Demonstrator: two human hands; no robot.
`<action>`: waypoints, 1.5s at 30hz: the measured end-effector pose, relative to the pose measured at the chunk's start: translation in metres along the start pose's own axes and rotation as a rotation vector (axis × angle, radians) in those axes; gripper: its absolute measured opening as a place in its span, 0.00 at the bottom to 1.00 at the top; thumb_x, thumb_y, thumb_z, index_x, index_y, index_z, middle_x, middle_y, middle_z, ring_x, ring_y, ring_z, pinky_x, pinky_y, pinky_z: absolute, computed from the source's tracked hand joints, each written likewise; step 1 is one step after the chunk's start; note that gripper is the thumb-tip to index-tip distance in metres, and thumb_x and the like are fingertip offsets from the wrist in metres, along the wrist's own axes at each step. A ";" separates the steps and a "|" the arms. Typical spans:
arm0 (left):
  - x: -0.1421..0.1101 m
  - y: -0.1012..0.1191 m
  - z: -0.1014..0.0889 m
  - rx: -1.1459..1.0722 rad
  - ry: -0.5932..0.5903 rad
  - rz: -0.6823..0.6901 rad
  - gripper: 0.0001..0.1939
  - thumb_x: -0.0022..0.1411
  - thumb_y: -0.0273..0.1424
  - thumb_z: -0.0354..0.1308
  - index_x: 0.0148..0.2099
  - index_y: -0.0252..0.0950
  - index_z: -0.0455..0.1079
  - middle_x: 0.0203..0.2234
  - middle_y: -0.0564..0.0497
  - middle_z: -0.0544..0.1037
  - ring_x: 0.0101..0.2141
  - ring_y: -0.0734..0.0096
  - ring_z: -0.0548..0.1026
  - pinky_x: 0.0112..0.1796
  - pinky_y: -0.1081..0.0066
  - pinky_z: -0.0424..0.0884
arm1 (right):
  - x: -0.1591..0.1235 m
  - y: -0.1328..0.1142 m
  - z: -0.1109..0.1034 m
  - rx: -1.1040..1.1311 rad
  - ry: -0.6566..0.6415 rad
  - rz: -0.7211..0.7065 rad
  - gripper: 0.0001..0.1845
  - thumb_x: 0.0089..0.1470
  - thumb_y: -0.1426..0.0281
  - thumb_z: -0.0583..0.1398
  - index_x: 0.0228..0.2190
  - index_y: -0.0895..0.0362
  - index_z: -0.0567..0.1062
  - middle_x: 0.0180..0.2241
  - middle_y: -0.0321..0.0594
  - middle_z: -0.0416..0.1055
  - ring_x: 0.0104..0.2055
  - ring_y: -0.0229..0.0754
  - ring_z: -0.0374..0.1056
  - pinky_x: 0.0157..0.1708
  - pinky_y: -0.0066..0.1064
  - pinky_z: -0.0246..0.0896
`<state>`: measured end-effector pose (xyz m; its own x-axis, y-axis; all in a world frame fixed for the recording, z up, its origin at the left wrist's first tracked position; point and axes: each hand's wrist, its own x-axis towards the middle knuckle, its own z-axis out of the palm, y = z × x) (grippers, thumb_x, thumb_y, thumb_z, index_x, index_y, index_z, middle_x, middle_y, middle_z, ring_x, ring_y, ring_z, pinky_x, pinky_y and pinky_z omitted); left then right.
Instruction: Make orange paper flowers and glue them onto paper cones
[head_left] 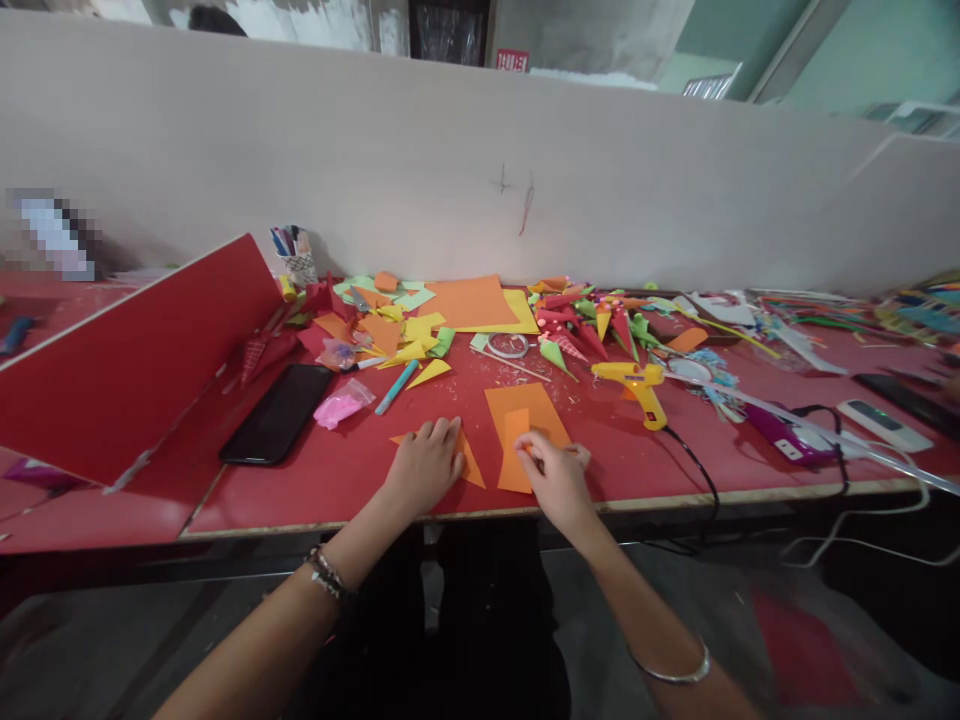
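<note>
My left hand (pixel 424 463) lies flat, fingers together, on an orange paper triangle (pixel 471 466) near the front edge of the red table (pixel 337 480). My right hand (pixel 556 480) pinches the edge of a small orange paper strip (pixel 513 462), which lies over a larger orange sheet (pixel 526 410). Both hands rest side by side at the table's near middle.
A yellow glue gun (pixel 634 385) with a black cord lies right of the sheet. A black phone (pixel 277 412), a pink lump in plastic (pixel 339 406) and a blue pen (pixel 397 387) lie left. Paper cones and scraps (pixel 585 325) crowd the back. A red divider (pixel 135 355) slants at left.
</note>
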<state>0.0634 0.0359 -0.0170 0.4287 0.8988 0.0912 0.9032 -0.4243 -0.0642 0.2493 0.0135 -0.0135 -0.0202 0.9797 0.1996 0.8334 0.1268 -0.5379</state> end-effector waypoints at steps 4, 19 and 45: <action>0.001 -0.001 -0.003 -0.037 -0.013 -0.015 0.24 0.60 0.34 0.42 0.58 0.30 0.52 0.44 0.41 0.66 0.41 0.59 0.66 0.37 0.64 0.63 | 0.002 0.003 -0.008 0.062 0.083 -0.011 0.09 0.52 0.69 0.50 0.29 0.55 0.69 0.18 0.31 0.68 0.22 0.35 0.63 0.41 0.35 0.45; 0.004 -0.036 -0.026 -1.085 0.036 -0.197 0.19 0.56 0.42 0.43 0.24 0.32 0.64 0.16 0.55 0.66 0.20 0.77 0.65 0.23 0.77 0.60 | 0.017 -0.048 0.004 0.357 0.042 -0.304 0.15 0.52 0.70 0.52 0.44 0.55 0.63 0.33 0.38 0.69 0.37 0.39 0.65 0.43 0.33 0.53; -0.039 -0.065 -0.034 0.001 0.204 0.462 0.25 0.51 0.27 0.53 0.53 0.46 0.60 0.56 0.50 0.58 0.54 0.57 0.55 0.52 0.56 0.49 | 0.033 -0.040 0.014 0.382 -0.265 -0.338 0.18 0.38 0.86 0.48 0.23 0.55 0.71 0.39 0.34 0.71 0.43 0.38 0.65 0.51 0.41 0.40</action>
<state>-0.0117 0.0247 0.0178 0.7788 0.5774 0.2451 0.6183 -0.7725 -0.1446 0.2077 0.0431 0.0028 -0.4294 0.8744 0.2261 0.4987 0.4383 -0.7478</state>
